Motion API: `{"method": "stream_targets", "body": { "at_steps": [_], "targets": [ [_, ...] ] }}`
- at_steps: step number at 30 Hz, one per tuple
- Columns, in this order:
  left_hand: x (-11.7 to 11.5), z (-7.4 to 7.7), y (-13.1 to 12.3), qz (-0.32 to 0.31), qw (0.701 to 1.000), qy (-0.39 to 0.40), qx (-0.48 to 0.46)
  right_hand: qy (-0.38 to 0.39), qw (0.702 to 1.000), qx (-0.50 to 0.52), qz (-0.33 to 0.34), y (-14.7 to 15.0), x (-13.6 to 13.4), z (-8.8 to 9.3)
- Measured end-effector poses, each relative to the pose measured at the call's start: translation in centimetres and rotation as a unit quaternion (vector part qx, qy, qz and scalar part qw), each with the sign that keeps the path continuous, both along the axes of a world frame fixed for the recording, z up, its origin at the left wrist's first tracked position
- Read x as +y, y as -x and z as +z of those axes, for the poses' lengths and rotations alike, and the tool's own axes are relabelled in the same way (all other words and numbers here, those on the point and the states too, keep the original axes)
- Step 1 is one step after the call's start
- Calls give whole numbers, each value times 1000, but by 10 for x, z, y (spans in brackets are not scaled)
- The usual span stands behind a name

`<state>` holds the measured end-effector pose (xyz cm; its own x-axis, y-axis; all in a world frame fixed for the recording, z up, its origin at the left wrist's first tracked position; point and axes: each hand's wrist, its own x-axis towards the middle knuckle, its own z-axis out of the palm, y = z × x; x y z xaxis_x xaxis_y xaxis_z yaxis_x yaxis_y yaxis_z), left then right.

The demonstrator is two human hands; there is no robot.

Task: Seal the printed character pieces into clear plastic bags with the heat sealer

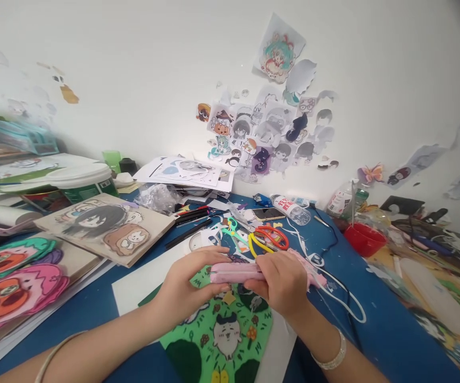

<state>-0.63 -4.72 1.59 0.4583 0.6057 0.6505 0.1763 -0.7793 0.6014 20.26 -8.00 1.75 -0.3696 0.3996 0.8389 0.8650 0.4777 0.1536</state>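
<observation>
Pale wall (134, 64) at the far side, a cluster of cartoon cutouts (261, 161) stuck on it, more to the right. Blue table (381, 319) below, crowded. Nearest the person: green picture (226, 340) with a white cartoon figure, lying on white paper (128, 292). Left, a board (110, 226) bearing drawings; nearer left, pink and orange cartoon pieces (22, 292). Far left, a white-lidded green tub (82, 183). Far middle, a pile of printed sheets (190, 173). Right, a red cup (363, 240) at the table's far edge. Far, right of middle: a clear bottle (289, 208) on its side, a phone (268, 214) just beside it. Nearer, scissors with red and yellow handles (272, 239).

Pink case (235, 273) in the near middle, over the green picture's far part, gripped at both ends. Left hand (180, 284): moderately parted, thumb along the near lower edge, fingers reaching over the far side; far contact hidden. Right hand (284, 282): fingers curled tightly on the right end, thumb underneath.

Both forearms come in from the near corners, angled inward, a band at each wrist side. Right wrist bent, knuckles up; left hand flatter, back of hand toward the viewer.
</observation>
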Motion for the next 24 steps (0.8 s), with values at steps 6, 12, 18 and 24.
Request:
{"method": "stream_targets", "body": {
  "at_steps": [6, 12, 18, 24],
  "targets": [
    [5, -2, 4, -27, 985, -169, 30, -1, 998, -15, 55, -6, 6, 1],
    [5, -1, 9, 17, 938, -331, 107, 32, 995, -86, 43, -12, 14, -1],
    [-3, -4, 3, 74, 930, -342, 114, 5, 994, -110, 1, -13, 16, -3],
    [-2, -7, 0, 119, 929, -335, 99, -51, 993, -92, -44, -12, 20, -7]
  ]
}}
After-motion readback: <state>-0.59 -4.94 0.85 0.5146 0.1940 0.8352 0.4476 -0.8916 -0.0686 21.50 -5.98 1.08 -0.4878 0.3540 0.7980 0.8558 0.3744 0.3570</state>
